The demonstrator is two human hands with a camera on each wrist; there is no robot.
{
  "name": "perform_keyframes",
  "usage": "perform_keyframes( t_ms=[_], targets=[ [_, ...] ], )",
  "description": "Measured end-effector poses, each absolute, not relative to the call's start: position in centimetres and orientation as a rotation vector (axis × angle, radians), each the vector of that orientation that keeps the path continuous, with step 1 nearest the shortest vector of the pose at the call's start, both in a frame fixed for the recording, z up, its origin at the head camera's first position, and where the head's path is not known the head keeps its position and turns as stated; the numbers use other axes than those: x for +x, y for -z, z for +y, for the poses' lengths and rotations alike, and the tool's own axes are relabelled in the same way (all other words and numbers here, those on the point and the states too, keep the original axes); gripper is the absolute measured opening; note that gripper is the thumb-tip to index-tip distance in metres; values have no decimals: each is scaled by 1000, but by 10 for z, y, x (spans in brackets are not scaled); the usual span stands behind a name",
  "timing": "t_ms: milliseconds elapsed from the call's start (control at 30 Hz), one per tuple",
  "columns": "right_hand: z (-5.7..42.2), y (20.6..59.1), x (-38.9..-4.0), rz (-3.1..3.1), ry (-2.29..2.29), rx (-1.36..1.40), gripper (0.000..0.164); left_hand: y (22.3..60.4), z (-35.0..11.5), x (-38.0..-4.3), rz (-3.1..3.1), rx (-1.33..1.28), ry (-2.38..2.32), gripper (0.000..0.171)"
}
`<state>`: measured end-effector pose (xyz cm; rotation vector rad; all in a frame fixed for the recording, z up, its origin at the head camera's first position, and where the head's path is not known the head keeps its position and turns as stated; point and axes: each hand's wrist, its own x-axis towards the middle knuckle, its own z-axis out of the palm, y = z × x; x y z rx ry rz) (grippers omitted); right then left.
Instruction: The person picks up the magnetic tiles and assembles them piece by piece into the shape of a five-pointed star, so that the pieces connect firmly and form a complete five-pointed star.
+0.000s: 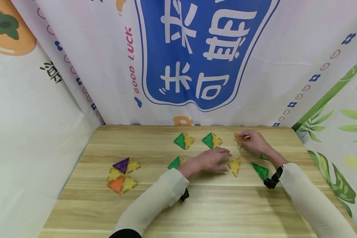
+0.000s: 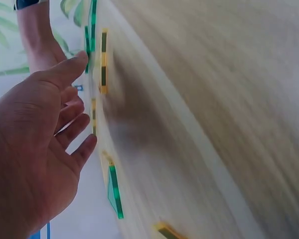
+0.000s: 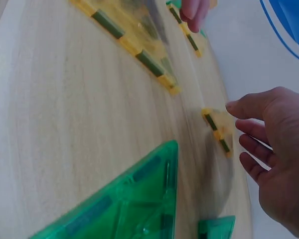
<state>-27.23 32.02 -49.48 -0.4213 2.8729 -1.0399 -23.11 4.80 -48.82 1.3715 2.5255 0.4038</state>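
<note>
My left hand (image 1: 209, 160) hovers over the middle of the table with its fingers loosely spread, holding nothing. Just right of its fingertips lies a yellow translucent triangle tile (image 1: 234, 167). Partly covered by that arm is a green triangle tile (image 1: 174, 163) with a yellow one beside it. At the back right, my right hand (image 1: 253, 141) is at another yellow triangle tile (image 1: 239, 140). In the right wrist view, the thumb and relaxed fingers of the right hand (image 3: 274, 144) are close beside this yellow tile (image 3: 218, 132), not curled round it.
Two green-and-yellow tile pairs (image 1: 183, 141) (image 1: 212, 140) lie along the back. A green triangle (image 1: 260, 171) is beside the right wrist, with another green piece (image 1: 264, 157) partly hidden. At left lies a cluster with purple (image 1: 121, 165), orange (image 1: 117, 185) and yellow triangles. A printed curtain (image 1: 107, 66) hangs behind.
</note>
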Motion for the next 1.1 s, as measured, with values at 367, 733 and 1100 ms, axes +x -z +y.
perform_keyframes(
  t_ms=[367,733,1100],
  targets=[
    [333,509,-277,2915,938,-346,54,497,65,-225,2439,1485,-247,63],
    [334,509,-277,2897,869,-392,59,504,82,-220,2619,1422,-251,64],
    [336,509,-274,2900,846,-432,62,505,91,-211,2714,1331,-151,65]
  ],
)
